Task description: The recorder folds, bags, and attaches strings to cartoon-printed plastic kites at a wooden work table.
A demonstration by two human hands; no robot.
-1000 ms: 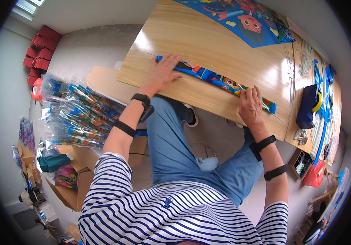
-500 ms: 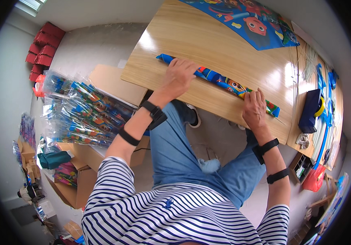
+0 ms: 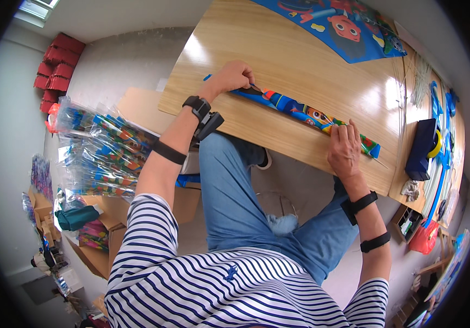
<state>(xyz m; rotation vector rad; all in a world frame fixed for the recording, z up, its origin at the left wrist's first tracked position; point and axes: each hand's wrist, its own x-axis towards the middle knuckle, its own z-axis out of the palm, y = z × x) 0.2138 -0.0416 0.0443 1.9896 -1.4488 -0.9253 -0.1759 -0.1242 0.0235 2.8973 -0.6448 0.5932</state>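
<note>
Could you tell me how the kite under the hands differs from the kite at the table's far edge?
The near kite is rolled into a narrow strip; the far kite lies spread flat. The left hand and right hand press the near one; nothing touches the far one. Both are blue with cartoon prints.

A flat blue kite (image 3: 344,27) lies at the upper middle of the wooden table (image 3: 278,60). Clear-wrapped colourful packs (image 3: 95,150) pile at left, with red items (image 3: 54,68) stacked in the upper left.

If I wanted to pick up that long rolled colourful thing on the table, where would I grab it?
Grip the rolled kite near both ends, coming from the table's near edge, as the left hand and right hand do. It is long, thin and limp, so one middle grip would probably let it sag.
</note>
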